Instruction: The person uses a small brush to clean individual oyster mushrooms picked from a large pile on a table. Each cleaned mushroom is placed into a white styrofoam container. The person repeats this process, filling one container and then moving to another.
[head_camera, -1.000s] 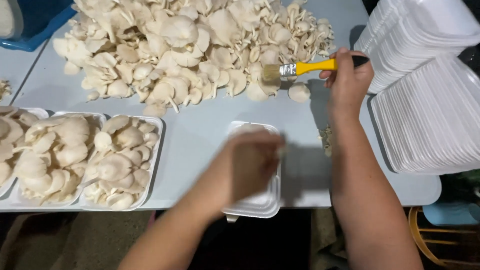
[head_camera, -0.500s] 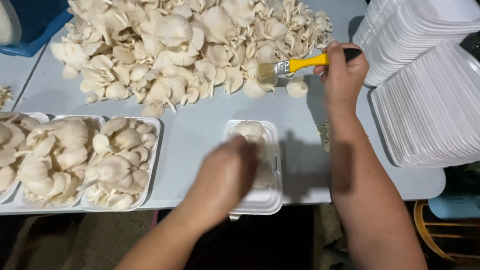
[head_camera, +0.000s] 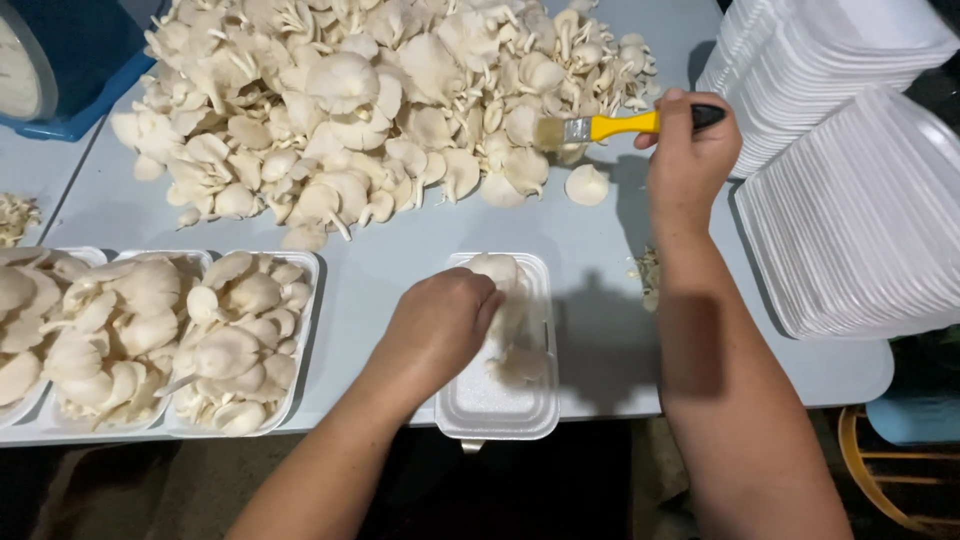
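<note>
Tray (head_camera: 497, 405) filling in hand: left hand (head_camera: 440, 325) rests in it, fingers curled onto mushrooms (head_camera: 510, 300) lying just beyond the fingertips. Right hand (head_camera: 690, 150) has fingers clamped round a brush (head_camera: 620, 126), bristles pointing away from them at the pile (head_camera: 380, 100). Next move likely calls for brushing another mushroom clean.

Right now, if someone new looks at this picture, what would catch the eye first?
First, the big pile of pale mushrooms across the far side of the table. Next, the yellow-handled brush that the right hand holds at the pile's edge. Nearer, the left hand places mushrooms in a white tray, beside filled trays on the left.
</note>
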